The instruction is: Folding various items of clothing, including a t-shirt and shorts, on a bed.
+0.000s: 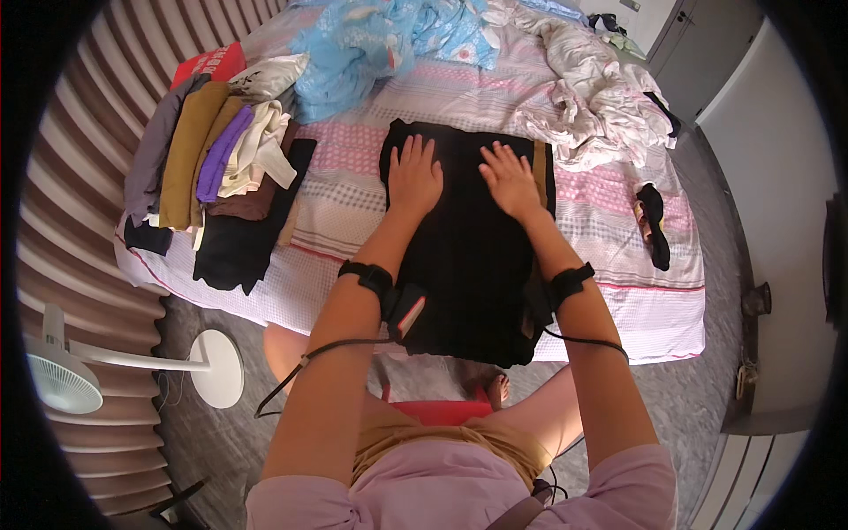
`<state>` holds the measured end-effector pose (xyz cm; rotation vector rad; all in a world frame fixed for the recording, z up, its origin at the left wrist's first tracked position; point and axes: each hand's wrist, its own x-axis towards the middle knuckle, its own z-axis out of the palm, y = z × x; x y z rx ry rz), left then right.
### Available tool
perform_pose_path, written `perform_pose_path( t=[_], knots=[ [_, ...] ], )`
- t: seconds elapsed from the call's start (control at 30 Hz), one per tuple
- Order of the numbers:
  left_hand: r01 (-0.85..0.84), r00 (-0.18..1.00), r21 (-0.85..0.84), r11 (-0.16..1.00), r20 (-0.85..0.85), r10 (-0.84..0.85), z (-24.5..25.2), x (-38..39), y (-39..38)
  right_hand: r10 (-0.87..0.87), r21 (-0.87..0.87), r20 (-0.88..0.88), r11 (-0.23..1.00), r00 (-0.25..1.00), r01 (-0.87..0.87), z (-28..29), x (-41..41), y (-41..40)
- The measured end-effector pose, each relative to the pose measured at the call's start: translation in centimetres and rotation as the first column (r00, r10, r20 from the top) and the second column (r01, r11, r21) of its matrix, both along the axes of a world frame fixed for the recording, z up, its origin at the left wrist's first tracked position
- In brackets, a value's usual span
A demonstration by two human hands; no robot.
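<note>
A black folded garment [467,265] lies in front of me on the bed, its near end reaching over the mattress edge. My left hand [416,177] rests palm down on its upper left part, fingers extended and slightly apart. Palm down on the upper right part is my right hand [513,180], its fingers spread. Neither hand grips anything. A brown strip [540,173] shows along the garment's right side, near my right hand. Both forearms carry black straps with small devices and cables, which cover some of the cloth.
Folded clothes [212,152] are stacked at the bed's left, near a red bag [211,63]. Behind lie a crumpled blue quilt [371,53] and white floral bedding [589,93]. Black socks [652,225] rest at the right. A white fan [218,368] stands on the floor by the pleated curtain [99,218].
</note>
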<state>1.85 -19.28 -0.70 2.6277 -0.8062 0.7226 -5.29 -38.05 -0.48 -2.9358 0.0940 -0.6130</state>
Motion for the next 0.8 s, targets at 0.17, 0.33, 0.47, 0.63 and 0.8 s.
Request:
perform_pose_path(
  t=[0.17, 0.33, 0.47, 0.63, 0.8],
  knots=[
    [-0.099, 0.993, -0.006, 0.995, -0.063, 0.098, -0.2, 3.3, 0.4, -0.248, -0.088, 0.044, 0.964, 0.968, 0.251, -0.6, 1.3, -5.6],
    [-0.210, 0.959, -0.038, 0.977, -0.200, 0.198, 0.2, 5.3, 2.4, -0.304, -0.053, -0.065, 0.952, 0.950, 0.301, -0.6, 0.8, -8.1],
    [-0.093, 0.968, -0.066, 0.994, -0.241, 0.074, -0.1, 5.9, 4.7, -0.272, 0.039, -0.082, 0.961, 0.959, 0.275, -1.1, 0.6, -9.5],
    [0.039, 0.926, -0.385, 0.922, -0.333, -0.178, -0.9, 4.9, 7.5, 0.065, 0.521, -0.108, 0.854, 0.992, 0.000, 2.2, -1.5, -9.5],
    [0.160, 0.985, -0.291, 0.943, -0.017, -0.172, 3.0, -3.8, 3.2, 0.052, 0.410, 0.181, 0.904, 0.982, -0.124, 3.7, -5.4, -4.7]
  ],
)
